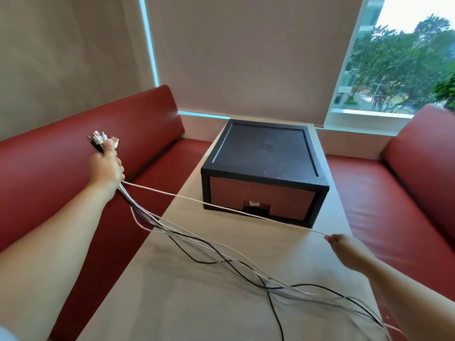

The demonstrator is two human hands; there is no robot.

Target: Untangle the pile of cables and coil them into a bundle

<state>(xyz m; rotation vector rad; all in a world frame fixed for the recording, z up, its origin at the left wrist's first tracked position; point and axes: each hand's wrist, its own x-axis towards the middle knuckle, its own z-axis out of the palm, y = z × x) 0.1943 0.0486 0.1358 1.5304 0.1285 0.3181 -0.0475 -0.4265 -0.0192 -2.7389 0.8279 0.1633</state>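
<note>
- Cables (270, 283): loose strands sprawl across counter (172, 303) from 9 o'clock to 5 o'clock.
- Left grip (105, 166), 9 o'clock: clenched round the gathered plug ends (101, 140).
- Right grip (344, 247), 4 o'clock: pinches one white cable (221, 207), taut between both grips, crossing just before black box (266, 168) at 12 o'clock.

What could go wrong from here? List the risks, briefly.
1. The white cable, taut between the left hand and the right hand, passes close in front of the black box; pulling may snag its corner.
2. The loose cables from the left hand's bunch cross one another on the table; tugging one might tighten a tangle.
3. They trail off the table's near right edge and may slide down.
</note>
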